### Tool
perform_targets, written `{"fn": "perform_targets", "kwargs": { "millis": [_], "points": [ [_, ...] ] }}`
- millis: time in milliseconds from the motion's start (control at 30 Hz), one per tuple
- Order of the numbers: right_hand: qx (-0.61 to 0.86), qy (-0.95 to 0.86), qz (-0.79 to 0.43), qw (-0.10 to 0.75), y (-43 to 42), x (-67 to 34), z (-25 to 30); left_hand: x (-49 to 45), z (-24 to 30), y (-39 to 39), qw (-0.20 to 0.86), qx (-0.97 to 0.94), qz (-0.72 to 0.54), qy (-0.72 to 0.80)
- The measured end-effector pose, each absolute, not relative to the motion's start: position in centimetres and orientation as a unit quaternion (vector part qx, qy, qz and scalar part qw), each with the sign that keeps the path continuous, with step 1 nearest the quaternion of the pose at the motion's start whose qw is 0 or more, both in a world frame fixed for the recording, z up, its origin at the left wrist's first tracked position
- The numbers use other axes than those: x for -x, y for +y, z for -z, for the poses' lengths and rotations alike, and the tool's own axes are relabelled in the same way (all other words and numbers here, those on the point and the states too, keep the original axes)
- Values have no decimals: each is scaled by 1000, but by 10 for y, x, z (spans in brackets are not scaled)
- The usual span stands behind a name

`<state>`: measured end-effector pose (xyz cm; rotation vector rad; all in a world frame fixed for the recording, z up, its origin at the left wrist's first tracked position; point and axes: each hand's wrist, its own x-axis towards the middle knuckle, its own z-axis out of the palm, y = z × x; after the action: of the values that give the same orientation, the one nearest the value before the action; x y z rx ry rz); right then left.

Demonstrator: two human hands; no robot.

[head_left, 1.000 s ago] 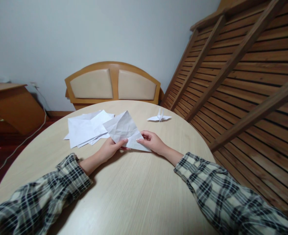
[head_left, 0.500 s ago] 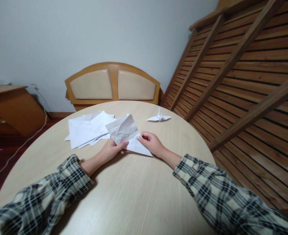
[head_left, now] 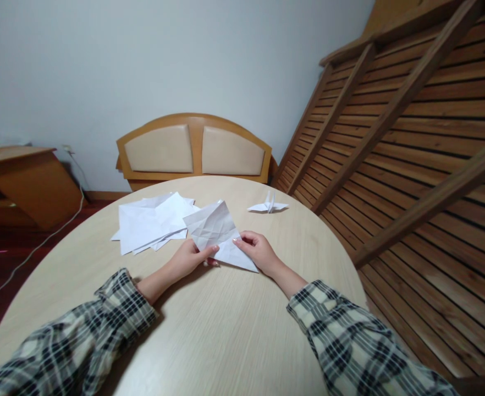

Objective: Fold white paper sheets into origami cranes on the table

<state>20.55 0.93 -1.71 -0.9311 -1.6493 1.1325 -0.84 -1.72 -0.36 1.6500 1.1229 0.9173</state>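
While both hands pinch its near edge, a creased white sheet (head_left: pixel 215 228) slopes up and away from the person, just above a round, pale wooden table (head_left: pixel 226 335). The left hand (head_left: pixel 188 257) grips the sheet's lower left part, thumb on top and fingers curled beneath. The right hand (head_left: pixel 258 252) closes on the lower right part, fingertips pressed to the paper. Many crossing fold lines mark the sheet. Its near right corner seems to rest on the table, though the angle makes this hard to confirm.

Compared with a second ago, the sheet has tipped lower and flatter. Both grips are unchanged and no new fold shows, so the paper is being settled rather than reshaped.

A loose stack of white paper (head_left: pixel 149 226) lies touching the sheet's left side. A finished paper crane (head_left: pixel 268 205) stands apart, farther back and to the right. Plaid sleeves (head_left: pixel 114 319) cover both forearms. Beyond the table stands a padded wooden chair back (head_left: pixel 193 148). A slatted wooden frame (head_left: pixel 411 137) leans at the right.
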Motion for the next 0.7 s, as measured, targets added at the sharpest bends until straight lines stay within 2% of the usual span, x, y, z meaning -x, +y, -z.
{"fn": "perform_targets", "kwargs": {
  "millis": [700],
  "points": [
    [377,-627,-525,435,12,-210,18,4,1,-20,481,-630,-399,461]
  ]
}}
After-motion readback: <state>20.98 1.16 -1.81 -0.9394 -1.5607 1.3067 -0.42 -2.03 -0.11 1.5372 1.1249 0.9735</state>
